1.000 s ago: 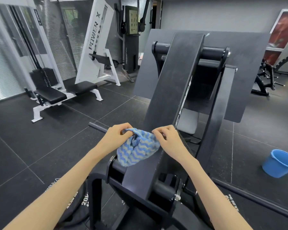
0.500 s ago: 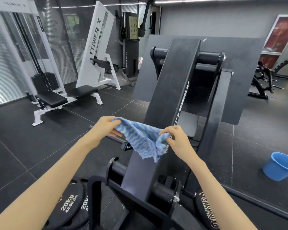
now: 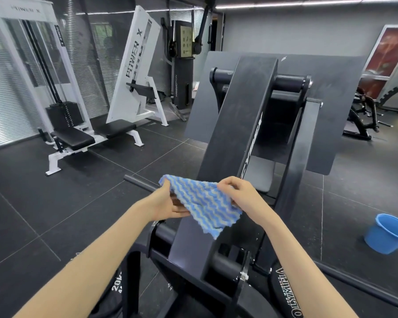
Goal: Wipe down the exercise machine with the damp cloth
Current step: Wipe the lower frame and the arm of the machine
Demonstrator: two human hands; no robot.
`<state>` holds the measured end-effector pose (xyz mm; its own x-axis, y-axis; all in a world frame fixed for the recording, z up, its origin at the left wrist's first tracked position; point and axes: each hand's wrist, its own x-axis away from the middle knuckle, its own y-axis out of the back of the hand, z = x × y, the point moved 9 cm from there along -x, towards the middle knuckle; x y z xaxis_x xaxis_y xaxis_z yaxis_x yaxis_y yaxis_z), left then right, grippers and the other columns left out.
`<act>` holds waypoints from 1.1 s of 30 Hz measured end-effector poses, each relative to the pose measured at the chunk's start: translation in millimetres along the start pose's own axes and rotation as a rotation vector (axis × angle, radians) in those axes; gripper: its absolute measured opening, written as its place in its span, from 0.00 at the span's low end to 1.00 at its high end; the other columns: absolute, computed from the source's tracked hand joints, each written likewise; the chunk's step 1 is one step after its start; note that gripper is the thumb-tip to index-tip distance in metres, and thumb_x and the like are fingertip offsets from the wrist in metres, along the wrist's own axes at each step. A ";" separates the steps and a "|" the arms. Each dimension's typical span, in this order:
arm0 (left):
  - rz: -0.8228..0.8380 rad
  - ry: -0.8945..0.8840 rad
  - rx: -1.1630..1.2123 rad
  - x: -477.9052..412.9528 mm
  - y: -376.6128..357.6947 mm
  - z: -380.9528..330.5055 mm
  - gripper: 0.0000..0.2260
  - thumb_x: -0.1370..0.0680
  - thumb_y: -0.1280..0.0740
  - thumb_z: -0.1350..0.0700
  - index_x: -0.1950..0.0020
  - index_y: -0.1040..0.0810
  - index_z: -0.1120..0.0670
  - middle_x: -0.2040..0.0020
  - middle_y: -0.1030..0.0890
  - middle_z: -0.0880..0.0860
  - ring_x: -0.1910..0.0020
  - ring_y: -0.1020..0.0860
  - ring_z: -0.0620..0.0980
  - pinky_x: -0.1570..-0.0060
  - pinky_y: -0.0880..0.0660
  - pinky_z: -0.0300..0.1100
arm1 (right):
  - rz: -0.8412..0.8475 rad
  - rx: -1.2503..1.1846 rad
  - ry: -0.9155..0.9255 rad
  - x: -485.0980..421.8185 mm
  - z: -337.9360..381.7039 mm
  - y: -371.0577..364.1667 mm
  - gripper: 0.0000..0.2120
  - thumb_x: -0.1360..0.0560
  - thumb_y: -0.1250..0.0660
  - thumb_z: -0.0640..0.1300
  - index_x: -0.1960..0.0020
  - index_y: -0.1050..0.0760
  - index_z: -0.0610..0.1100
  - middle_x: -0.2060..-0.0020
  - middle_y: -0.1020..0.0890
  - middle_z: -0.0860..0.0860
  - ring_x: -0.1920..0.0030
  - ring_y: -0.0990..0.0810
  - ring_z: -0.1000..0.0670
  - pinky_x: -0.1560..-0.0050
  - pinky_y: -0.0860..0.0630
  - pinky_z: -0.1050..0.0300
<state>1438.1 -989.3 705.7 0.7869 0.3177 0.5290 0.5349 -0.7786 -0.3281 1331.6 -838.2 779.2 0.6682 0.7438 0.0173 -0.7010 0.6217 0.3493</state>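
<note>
Step in hand, by judgement: readying the cloth (image 3: 203, 201), lower centre of frame. Left hand (image 3: 164, 204) and right hand (image 3: 238, 191) each pinch an edge, holding it spread above the machine (image 3: 234, 134) beam. Next: lay it flat on the beam and wipe.

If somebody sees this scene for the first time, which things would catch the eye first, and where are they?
First comes the blue wavy-striped cloth in the centre, held stretched between the left hand and the right hand over the black exercise machine. Next, the blue bucket on the dark floor at the right, and the white Power X machine at the back left.
</note>
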 end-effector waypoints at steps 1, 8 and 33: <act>0.023 0.002 0.022 -3.0 -3.5 2.9 0.31 0.20 0.58 0.36 0.37 0.29 0.57 0.45 0.21 0.58 0.50 0.20 0.58 0.53 0.24 0.52 | 0.008 0.104 0.023 -0.2 -0.6 0.5 0.03 0.24 0.35 0.43 0.52 0.24 0.50 0.65 0.26 0.52 0.72 0.32 0.57 0.71 0.32 0.68; 0.186 -0.095 -0.260 -2.2 -22.4 -40.3 0.40 0.32 0.53 0.23 0.46 0.27 0.57 0.56 0.28 0.57 0.63 0.30 0.53 0.63 0.32 0.43 | 0.237 0.314 -0.031 1.9 -29.9 -15.8 0.19 0.29 0.31 0.59 0.40 0.27 0.56 0.57 0.21 0.51 0.57 0.22 0.51 0.52 0.25 0.58; -0.087 -0.445 -1.585 25.8 -14.0 -115.7 0.09 0.26 0.30 0.47 0.60 0.18 0.52 0.63 0.26 0.47 0.57 0.29 0.48 0.58 0.32 0.41 | 0.082 0.585 0.012 -14.1 -12.8 4.6 0.27 0.26 0.34 0.57 0.74 0.44 0.47 0.78 0.44 0.53 0.77 0.45 0.53 0.72 0.45 0.60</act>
<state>1415.4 -1032.8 814.5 0.9437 0.2906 0.1578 -0.0279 -0.4054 0.9137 1315.8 -842.6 768.6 0.6126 0.7884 0.0567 -0.4942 0.3261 0.8059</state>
